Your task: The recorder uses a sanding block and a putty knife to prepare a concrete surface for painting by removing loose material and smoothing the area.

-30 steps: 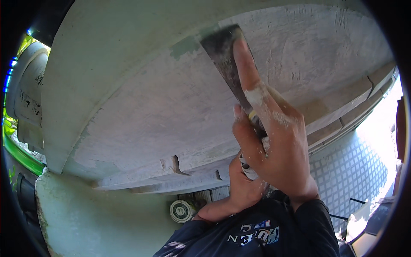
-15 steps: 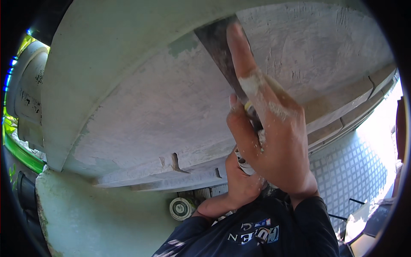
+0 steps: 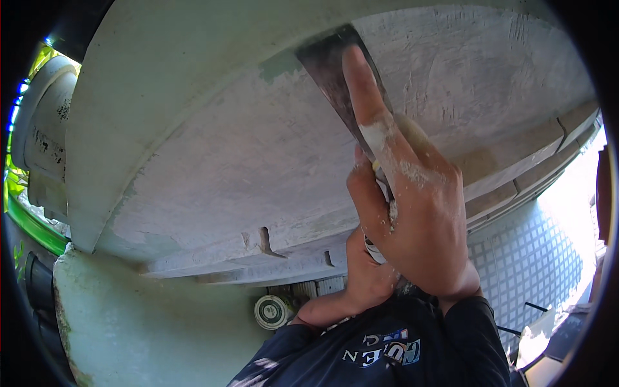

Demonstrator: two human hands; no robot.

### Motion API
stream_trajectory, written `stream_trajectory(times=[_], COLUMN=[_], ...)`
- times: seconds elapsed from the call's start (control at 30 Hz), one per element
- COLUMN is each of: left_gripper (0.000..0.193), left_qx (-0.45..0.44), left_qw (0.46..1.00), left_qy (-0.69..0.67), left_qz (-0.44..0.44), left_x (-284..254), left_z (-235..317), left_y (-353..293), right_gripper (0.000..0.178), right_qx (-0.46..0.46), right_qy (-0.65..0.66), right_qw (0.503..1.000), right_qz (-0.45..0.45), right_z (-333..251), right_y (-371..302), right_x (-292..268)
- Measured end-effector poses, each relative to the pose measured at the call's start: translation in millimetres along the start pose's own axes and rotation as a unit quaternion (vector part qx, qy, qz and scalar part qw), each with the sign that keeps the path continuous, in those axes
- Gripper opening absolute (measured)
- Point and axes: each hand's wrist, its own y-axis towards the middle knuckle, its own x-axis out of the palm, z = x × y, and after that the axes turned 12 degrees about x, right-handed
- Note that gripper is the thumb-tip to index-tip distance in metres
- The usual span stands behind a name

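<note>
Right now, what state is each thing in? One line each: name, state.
Right grip, dusty, closed around the scraper, index finger straight.
Scraper, slanted, against the pale surface.
Left grip, partly hidden; its hold is unclear.
Pale surface, scratched, with a green patch showing.
Ledge, notched.
Round tub, circular end facing the camera.

The scraper blade [image 3: 327, 72] is dark grey; the plaster [image 3: 238, 161] greyish white, green-patched near its upper edge; the tiling [image 3: 525, 258] blue-grey checked.

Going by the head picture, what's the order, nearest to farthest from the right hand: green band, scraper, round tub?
1. Scraper, held in the right hand.
2. Round tub, lower left.
3. Green band, far left.
</note>
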Motion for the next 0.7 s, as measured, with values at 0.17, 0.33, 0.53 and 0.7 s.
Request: stream_trajectory(times=[0.17, 0.33, 0.53, 0.7], left_gripper=[0.038, 0.036, 0.036, 0.036], left_qx=[0.014, -0.009, 0.048, 0.054], left_qw=[1.0, 1.0, 0.998, 0.999], left_qy=[0.004, -0.02, 0.015, 0.009], left_qz=[0.011, 0.019, 0.037, 0.0], left_x=[-0.1, 1.0, 8.1, 4.5], left_z=[1.1, 0.2, 5.5, 7.5], left_y=[-0.7, -0.8, -4.8, 0.6], right_gripper=[0.081, 0.082, 0.082, 0.08], right_qx=[0.015, -0.001, 0.002, -0.004], right_qy=[-0.004, 0.036, 0.038, 0.043], right_qw=[1.0, 0.999, 0.999, 0.999], right_qz=[-0.009, -0.012, -0.005, -0.013], right_z=[-1.3, 7.2, 9.1, 1.2], right_y=[0.1, -1.8, -6.7, 0.9], right_x=[0.1, 4.6, 7.5, -1.2])
